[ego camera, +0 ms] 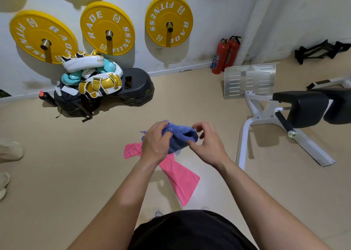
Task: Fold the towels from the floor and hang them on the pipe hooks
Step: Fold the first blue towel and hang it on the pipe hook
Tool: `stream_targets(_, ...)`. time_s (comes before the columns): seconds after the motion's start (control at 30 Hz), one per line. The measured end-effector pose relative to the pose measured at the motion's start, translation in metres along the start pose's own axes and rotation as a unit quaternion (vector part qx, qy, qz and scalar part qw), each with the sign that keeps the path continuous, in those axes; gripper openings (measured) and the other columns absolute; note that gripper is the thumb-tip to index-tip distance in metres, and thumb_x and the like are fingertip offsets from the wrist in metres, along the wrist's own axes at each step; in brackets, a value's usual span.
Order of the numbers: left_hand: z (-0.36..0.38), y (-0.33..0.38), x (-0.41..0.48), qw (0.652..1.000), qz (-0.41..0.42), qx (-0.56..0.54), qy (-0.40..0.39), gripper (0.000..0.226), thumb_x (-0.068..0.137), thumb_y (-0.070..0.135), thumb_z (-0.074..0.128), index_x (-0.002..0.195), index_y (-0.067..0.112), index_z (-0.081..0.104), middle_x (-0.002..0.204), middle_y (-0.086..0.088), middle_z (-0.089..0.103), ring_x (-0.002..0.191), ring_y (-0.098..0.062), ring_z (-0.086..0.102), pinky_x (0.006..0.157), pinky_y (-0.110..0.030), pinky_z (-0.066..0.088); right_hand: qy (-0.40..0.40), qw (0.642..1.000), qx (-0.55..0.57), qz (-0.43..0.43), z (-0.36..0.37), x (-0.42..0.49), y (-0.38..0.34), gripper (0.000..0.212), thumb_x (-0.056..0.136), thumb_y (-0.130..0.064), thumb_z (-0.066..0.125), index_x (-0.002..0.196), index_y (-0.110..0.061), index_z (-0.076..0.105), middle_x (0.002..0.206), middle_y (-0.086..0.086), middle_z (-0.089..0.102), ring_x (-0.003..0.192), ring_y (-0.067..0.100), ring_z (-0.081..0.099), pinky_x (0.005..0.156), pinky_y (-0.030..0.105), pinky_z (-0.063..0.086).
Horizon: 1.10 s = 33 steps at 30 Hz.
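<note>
"Which towel is in hand?"

"The blue towel [180,135]. It's bunched up in the air in front of the person, above the pink towel [180,179], which lies spread out and askew on the floor [95,154] below."

"And the hands?"

"The left hand [156,142] is clamped round one end of the blue wad, fingers curled into the cloth. The right hand [208,145] sits at the other end, thumb and fingers curled close to the tip. Whether it actually pinches the fabric, I can't tell from here."

"So it isn't folded yet."

"No, I'd call it a crumpled lump. The best thing, I reckon, is to find the two corners of one short edge, take one in each hand, and let the rest drop and hang straight before making any fold. Folding a wad only gives a lumpy bundle that would likely slip off a hook."

"Any hooks about?"

"None that I can see from this spot. I'd also keep the hanging end clear of the pink one, so it doesn't drag it along."
</note>
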<state>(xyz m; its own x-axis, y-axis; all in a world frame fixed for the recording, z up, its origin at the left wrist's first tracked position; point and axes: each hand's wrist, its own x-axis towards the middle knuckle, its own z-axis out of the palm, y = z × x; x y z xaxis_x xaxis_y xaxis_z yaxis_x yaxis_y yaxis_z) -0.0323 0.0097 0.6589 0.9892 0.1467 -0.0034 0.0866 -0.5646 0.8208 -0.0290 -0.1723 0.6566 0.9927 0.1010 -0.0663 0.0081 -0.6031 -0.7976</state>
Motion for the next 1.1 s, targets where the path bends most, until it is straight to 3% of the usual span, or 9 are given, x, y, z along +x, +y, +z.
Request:
stream_targets(0.1, -0.011, 0.007, -0.003, 0.993, 0.104, 0.045, -0.037, 0.012, 0.086, 0.017, 0.049, 0.074, 0.018, 0.046, 0.073, 0.006, 0.051, 0.072, -0.012, 0.047, 0.065, -0.03, 0.036, -0.11, 0.989, -0.098, 0.009, -0.002, 0.002, 0.005, 0.099, 0.058, -0.042, 0.079, 0.145, -0.037, 0.031, 0.141, -0.003, 0.026, 0.126, 0.016, 0.029, 0.101, 0.032, 0.038)
stream_targets(0.2, -0.014, 0.012, -0.007, 0.982, 0.164, 0.06, -0.065, 0.011, 0.089, 0.02, 0.045, 0.078, 0.023, 0.043, 0.076, 0.008, 0.051, 0.074, -0.019, 0.048, 0.069, -0.036, 0.041, -0.178, 0.977, -0.114, 0.003, 0.002, 0.003, 0.001, 0.053, 0.057, -0.042, 0.075, 0.107, -0.03, 0.059, 0.12, -0.004, 0.053, 0.107, 0.017, 0.049, 0.09, 0.039, 0.05)
stream_targets(0.27, -0.015, 0.01, -0.009, 0.989, 0.133, 0.041, -0.055, 0.01, 0.091, 0.023, 0.042, 0.083, 0.022, 0.046, 0.081, 0.005, 0.055, 0.078, -0.02, 0.052, 0.071, -0.037, 0.044, -0.186, 0.981, -0.025, 0.04, 0.004, 0.002, -0.002, 0.023, 0.065, -0.023, 0.075, 0.079, -0.015, 0.058, 0.076, -0.007, 0.059, 0.066, 0.013, 0.051, 0.062, 0.04, 0.049)
stream_targets(0.33, -0.015, 0.001, -0.008, 0.997, 0.072, 0.016, -0.03, 0.011, 0.095, 0.027, 0.038, 0.089, 0.024, 0.047, 0.086, 0.005, 0.059, 0.081, -0.019, 0.056, 0.072, -0.036, 0.045, -0.185, 0.978, 0.06, 0.073, 0.004, 0.0, -0.002, 0.022, 0.069, -0.013, 0.075, 0.069, -0.01, 0.053, 0.059, -0.008, 0.051, 0.053, 0.01, 0.043, 0.052, 0.03, 0.038)
stream_targets(0.57, -0.008, -0.023, -0.011, 0.994, -0.072, 0.06, 0.062, 0.016, 0.106, 0.033, 0.034, 0.1, 0.019, 0.039, 0.082, -0.002, 0.057, 0.076, -0.03, 0.052, 0.065, -0.038, 0.035, -0.052, 0.932, 0.343, 0.11, 0.017, 0.0, -0.014, 0.015, 0.091, -0.009, 0.066, 0.105, -0.015, 0.07, 0.102, 0.004, 0.075, 0.093, 0.013, 0.07, 0.082, 0.032, 0.056)
stream_targets(0.7, 0.001, -0.018, -0.011, 0.993, -0.085, 0.023, 0.082, 0.019, 0.106, 0.036, 0.035, 0.097, 0.02, 0.04, 0.072, -0.002, 0.057, 0.068, -0.026, 0.053, 0.059, -0.037, 0.032, 0.054, 0.979, 0.156, 0.12, 0.038, 0.0, -0.018, 0.013, 0.101, -0.035, 0.049, 0.105, -0.025, 0.056, 0.093, -0.006, 0.068, 0.085, 0.011, 0.064, 0.072, 0.028, 0.048)
stream_targets(0.83, 0.006, -0.03, -0.001, 0.992, -0.105, 0.034, 0.057, 0.025, 0.105, 0.039, 0.035, 0.101, 0.017, 0.044, 0.074, -0.004, 0.06, 0.066, -0.021, 0.056, 0.058, -0.037, 0.038, 0.028, 0.989, -0.033, 0.14, 0.042, 0.008, -0.01, 0.032, 0.101, -0.049, 0.039, 0.105, -0.017, 0.045, 0.092, 0.012, 0.066, 0.084, 0.035, 0.062, 0.072, 0.043, 0.052)
stream_targets(0.97, 0.019, -0.058, 0.011, 0.983, -0.183, -0.016, 0.013, 0.032, 0.105, 0.04, 0.034, 0.1, 0.011, 0.046, 0.082, -0.011, 0.06, 0.078, -0.035, 0.058, 0.067, -0.042, 0.044, 0.006, 0.993, -0.092, 0.08, 0.049, 0.018, -0.026, 0.028, 0.101, -0.046, 0.043, 0.1, -0.018, 0.041, 0.091, 0.016, 0.065, 0.082, 0.037, 0.059, 0.063, 0.04, 0.042)
stream_targets(1.1, 0.02, -0.049, 0.033, 0.983, -0.171, -0.056, 0.028, 0.028, 0.105, 0.038, 0.037, 0.106, 0.013, 0.049, 0.089, -0.004, 0.061, 0.081, -0.028, 0.057, 0.067, -0.035, 0.038, 0.045, 0.991, -0.047, 0.114, 0.043, 0.036, -0.023, 0.031, 0.101, -0.045, 0.042, 0.097, -0.014, 0.045, 0.088, 0.007, 0.062, 0.078, 0.031, 0.056, 0.064, 0.038, 0.042)
